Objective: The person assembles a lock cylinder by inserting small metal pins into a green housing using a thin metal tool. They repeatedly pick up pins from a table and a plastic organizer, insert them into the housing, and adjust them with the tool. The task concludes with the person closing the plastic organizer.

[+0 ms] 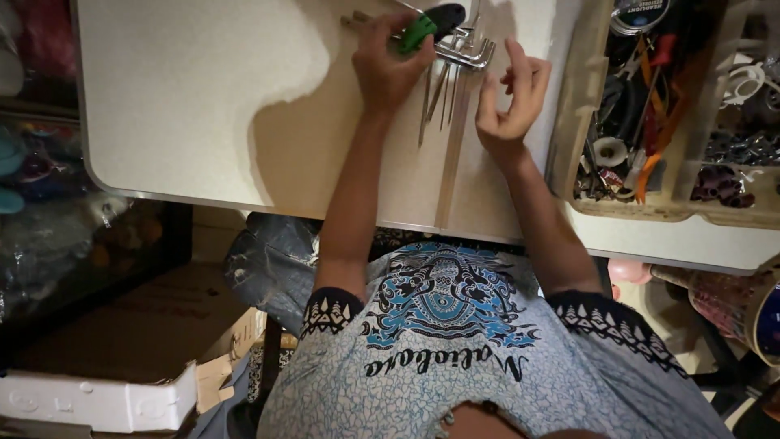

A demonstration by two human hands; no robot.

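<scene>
My left hand [388,58] grips the green-and-black holder [431,24] of a set of L-shaped metal hex keys [465,54] on the pale table [203,106]. Several long keys [436,97] fan out from the holder toward me, below my left hand. My right hand [510,102] hovers just right of the keys with its fingers bent and apart, its fingertips near the bent key ends. It holds nothing that I can see.
A beige tray [573,114] full of tools, tape rolls and orange-handled items stands at the table's right. A white box [97,402] and cardboard lie on the floor at lower left. Cluttered shelves [32,162] fill the left side.
</scene>
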